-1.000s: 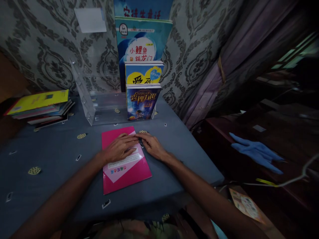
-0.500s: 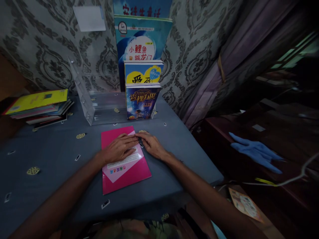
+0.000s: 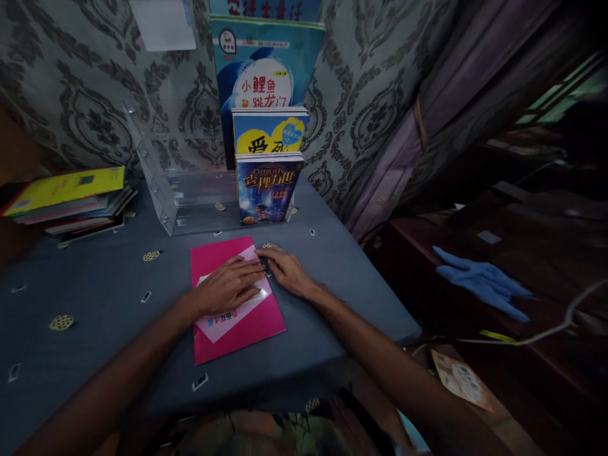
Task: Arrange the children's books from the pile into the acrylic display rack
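A pink book point(image 3: 237, 345) lies flat on the blue-grey tablecloth in front of me. My left hand point(image 3: 230, 285) rests palm down on its upper middle, the fingers stretched toward the right edge. At the book's upper right edge is my right hand point(image 3: 287, 271), its fingers extended and their tips near those of my left hand. Behind the book, a clear acrylic stand point(image 3: 161, 196) holds several upright books; the front one is a dark blue book point(image 3: 266, 190), with a yellow and blue book point(image 3: 244, 134) and a teal book point(image 3: 304, 66) behind it.
Several books lie in a stack point(image 3: 71, 193) at the table's back left. The patterned wall is behind the stand. To the right, beyond the table's edge point(image 3: 403, 316), are a blue glove point(image 3: 484, 278) on a dark red surface, a cable point(image 3: 567, 320) and an orange booklet point(image 3: 460, 380).
The view has shifted slightly, so the table and its things appear a little higher and further left. My left hand sits slightly lower on the pink book's cover.
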